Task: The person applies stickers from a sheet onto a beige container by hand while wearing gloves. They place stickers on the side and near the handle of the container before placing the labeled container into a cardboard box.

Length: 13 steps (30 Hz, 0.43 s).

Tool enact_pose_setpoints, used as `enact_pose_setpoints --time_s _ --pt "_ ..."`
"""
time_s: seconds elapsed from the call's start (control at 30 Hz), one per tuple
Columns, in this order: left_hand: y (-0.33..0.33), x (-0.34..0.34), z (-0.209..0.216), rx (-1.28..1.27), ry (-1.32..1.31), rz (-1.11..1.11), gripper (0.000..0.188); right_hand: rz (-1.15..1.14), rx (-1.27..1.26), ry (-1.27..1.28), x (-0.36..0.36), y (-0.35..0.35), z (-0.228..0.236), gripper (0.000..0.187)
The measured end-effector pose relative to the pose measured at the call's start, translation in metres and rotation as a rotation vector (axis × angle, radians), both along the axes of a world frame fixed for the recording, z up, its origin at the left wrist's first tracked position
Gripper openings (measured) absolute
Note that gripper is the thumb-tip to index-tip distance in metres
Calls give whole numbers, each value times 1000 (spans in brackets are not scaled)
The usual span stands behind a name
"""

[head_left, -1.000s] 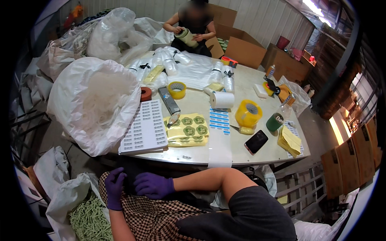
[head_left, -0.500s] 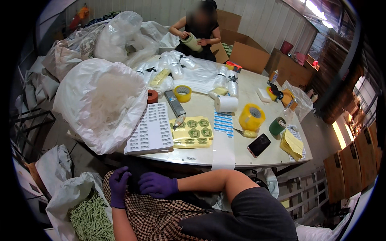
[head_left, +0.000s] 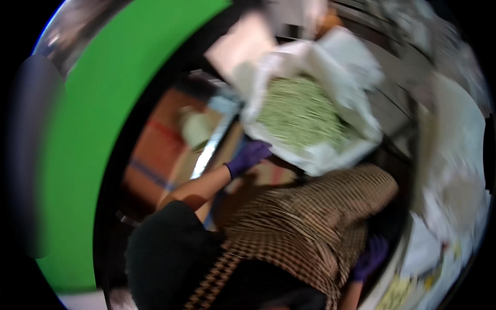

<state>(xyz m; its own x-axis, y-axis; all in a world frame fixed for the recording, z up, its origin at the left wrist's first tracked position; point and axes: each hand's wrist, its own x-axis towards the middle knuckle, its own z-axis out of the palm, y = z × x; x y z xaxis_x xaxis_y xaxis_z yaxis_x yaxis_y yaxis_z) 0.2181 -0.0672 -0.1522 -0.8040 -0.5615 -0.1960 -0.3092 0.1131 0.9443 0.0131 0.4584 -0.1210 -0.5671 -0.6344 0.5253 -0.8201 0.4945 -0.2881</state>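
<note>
The picture is smeared by motion. My left hand, in a purple glove, reaches out to the near left side of a white sack. Its fingers lie close to the sack's rim; contact and grip are too blurred to make out. Thin pale green strips fill the sack. By my checked apron, on the right, my right hand hangs beside the table edge in the same kind of glove. Its fingers look apart, with nothing visible in them.
A pale green cylindrical container sits in or beside an open cardboard box left of the sack. A large bright green surface fills the far left. Along the right rim are the table's white sheets and clear plastic.
The view has swung left, from the table to the sack. My left hand has moved from my lap out to the sack; my right hand is now lower right, by the table.
</note>
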Motion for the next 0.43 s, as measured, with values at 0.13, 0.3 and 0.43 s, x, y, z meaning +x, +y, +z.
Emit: enact_pose_setpoints --time_s 0.13,0.3,0.43 --pt "-15 239 -53 -515 -453 734 30 79 78 -52 -10 10 -2 39" --pt "-8 340 -70 280 65 1225 40 116 117 -11 -30 5 5 36" --pt "-34 280 -91 830 250 1078 60 133 124 -7 -36 13 10 36"
